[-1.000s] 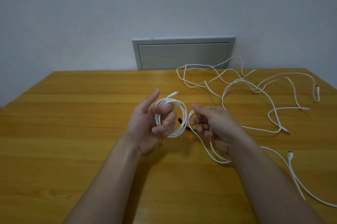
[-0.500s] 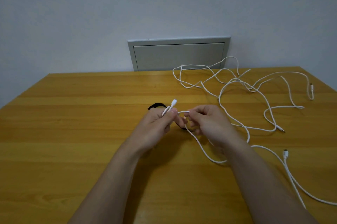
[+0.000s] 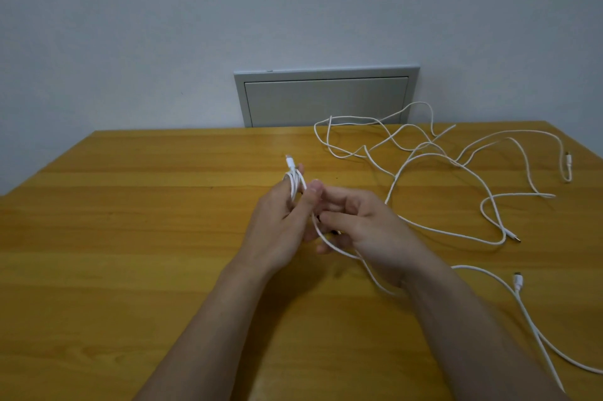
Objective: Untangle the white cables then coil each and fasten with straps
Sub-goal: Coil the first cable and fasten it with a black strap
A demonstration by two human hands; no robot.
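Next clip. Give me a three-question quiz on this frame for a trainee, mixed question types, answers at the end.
1. True or false: the right hand holds the small coil whose plug points up.
2. Where do the loose cables lie on the table? A: the left half. B: the right half. C: stacked in the middle.
3. Fill in: behind the table's far edge stands a grey ____.

Key: 1 false, the left hand holds it. 2 B. 3 panel.
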